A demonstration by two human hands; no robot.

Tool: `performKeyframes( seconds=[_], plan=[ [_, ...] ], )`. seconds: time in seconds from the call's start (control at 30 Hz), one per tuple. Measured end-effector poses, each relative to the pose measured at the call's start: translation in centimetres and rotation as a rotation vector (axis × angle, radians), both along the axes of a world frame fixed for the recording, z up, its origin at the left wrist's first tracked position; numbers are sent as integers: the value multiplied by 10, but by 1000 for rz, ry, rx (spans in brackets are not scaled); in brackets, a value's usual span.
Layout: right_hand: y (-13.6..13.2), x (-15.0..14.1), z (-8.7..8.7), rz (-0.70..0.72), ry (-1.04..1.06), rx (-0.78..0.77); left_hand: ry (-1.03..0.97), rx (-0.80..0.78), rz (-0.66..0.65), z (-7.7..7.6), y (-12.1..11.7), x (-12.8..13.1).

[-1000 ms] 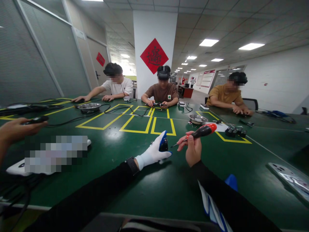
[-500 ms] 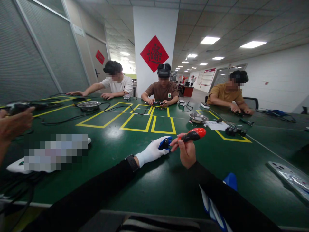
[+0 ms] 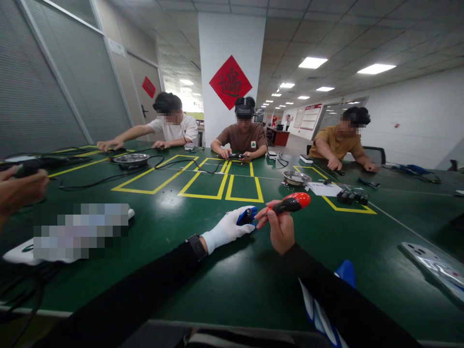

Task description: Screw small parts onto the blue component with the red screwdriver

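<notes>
In the head view, my left hand (image 3: 229,227) wears a white glove with blue fingers and is closed around a small black part (image 3: 248,215) with a round metal end. The glove hides most of that part. My bare right hand (image 3: 282,228) grips a screwdriver (image 3: 293,203) by its red and black handle. Its handle end points right and its tip side faces my left hand. The fingers hide the shaft, so I cannot tell whether the tip touches the black part. Both hands are close together above the green table (image 3: 203,295).
A blue and white glove (image 3: 346,271) lies by my right forearm, with a phone (image 3: 435,270) farther right. Metal bowls (image 3: 297,178), black parts (image 3: 351,195), a paper sheet (image 3: 322,189) and cables stand beyond. A co-worker's hand (image 3: 25,191) is at left; several people sit around.
The view has shifted slightly. My hands keep nearly the same pose with the screwdriver and black part. The co-worker on the right has moved a hand to the left.
</notes>
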State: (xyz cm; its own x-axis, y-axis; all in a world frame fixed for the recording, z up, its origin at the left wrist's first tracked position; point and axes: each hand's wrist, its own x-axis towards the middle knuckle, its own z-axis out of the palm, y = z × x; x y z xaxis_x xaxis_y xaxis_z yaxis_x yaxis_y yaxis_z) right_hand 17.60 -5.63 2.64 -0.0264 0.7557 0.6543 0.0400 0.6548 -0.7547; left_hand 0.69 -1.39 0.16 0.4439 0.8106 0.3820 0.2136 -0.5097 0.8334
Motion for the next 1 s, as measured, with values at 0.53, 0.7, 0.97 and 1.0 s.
performKeyframes(
  seconds=[0.53,0.7,0.97,1.0],
  plan=[
    [5,2,24,200,155,-214,-29,-72,2,12,-9,5],
    [1,1,25,3,92,-57,-18,-118,-11,14,-10,4],
    [6,-3,25,283,336,-190,-37,-165,-18,11,-9,5],
    [6,-3,25,287,359,-187,-38,-165,-16,11,-9,5]
  ],
)
